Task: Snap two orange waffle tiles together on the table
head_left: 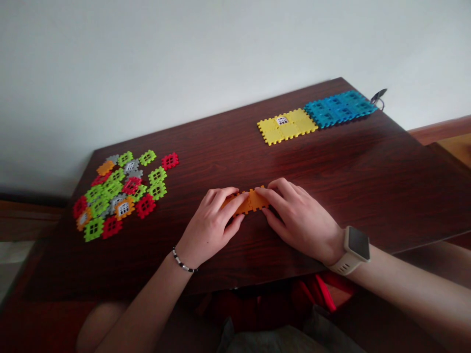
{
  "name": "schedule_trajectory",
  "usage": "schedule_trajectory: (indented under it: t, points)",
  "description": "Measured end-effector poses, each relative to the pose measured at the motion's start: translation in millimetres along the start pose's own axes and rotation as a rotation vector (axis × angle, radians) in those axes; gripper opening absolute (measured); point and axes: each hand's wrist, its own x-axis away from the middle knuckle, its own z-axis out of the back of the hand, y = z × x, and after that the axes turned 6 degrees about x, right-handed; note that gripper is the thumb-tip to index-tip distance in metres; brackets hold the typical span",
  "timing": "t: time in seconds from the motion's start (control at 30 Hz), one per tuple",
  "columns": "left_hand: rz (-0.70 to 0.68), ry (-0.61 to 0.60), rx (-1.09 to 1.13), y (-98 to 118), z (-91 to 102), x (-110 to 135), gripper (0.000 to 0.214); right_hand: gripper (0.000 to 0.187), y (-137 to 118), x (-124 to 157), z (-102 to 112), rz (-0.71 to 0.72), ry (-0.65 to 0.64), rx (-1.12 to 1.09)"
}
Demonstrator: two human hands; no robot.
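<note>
Two orange interlocking tiles with notched edges lie side by side on the table in front of me, seemingly joined along a seam. From the left, my left hand grips one tile, its fingers over the far edge and thumb at the near edge. My right hand is closed on the other tile in the same way, thumb near and index finger on top. Parts of both tiles are hidden under my fingers.
Loose green, red, grey and orange tiles are spread at the table's left. Toward the back right lie a joined yellow panel with one white window piece and a blue panel touching it. A wall stands behind the dark table.
</note>
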Motion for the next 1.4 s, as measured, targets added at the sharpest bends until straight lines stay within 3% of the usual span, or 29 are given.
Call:
schedule_trajectory:
  t: [1.4]
  points:
    - [-0.010, 0.034, 0.020, -0.7, -2.2, -1.5, 0.045, 0.033, 2.9, -0.3, -1.8, 0.012, -0.010, -0.003]
